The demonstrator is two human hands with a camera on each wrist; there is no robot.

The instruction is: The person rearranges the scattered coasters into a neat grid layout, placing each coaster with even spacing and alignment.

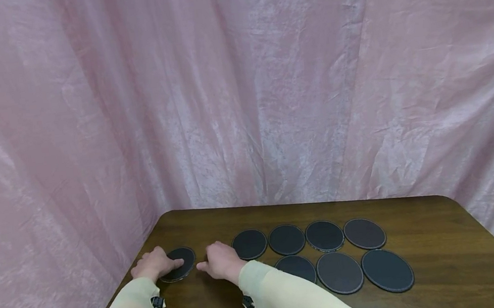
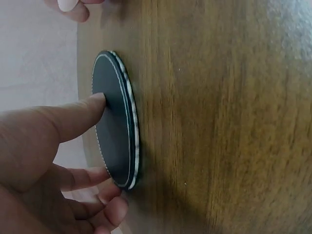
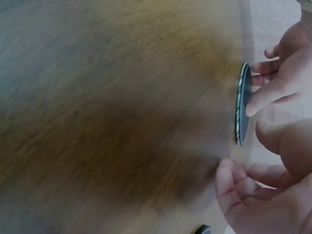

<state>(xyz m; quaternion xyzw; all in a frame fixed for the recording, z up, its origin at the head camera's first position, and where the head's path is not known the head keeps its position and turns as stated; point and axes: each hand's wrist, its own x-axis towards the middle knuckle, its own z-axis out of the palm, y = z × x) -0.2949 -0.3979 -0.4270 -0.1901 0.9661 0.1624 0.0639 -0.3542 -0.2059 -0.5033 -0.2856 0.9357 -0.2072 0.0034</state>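
Observation:
At the table's left side lies a round black coaster [image 1: 187,256] with a pale stitched rim. My left hand [image 1: 152,264] holds this coaster, thumb on its upper face and fingers curled at its far edge, as the left wrist view shows on the coaster [image 2: 116,141]. Just to the right of it, my right hand [image 1: 223,263] is over the table with loosely bent fingers and nothing held. In the right wrist view, the right hand [image 3: 273,195] is apart from the coaster [image 3: 242,107], thumb and fingers separated.
Several more dark round coasters stand in two rows to the right, among them a back-row coaster [image 1: 287,239] and a front-row coaster [image 1: 388,270]. My right forearm partly covers a front-row coaster [image 1: 296,265]. Beyond the brown wooden table [image 1: 449,242] hangs a pink curtain [image 1: 240,99].

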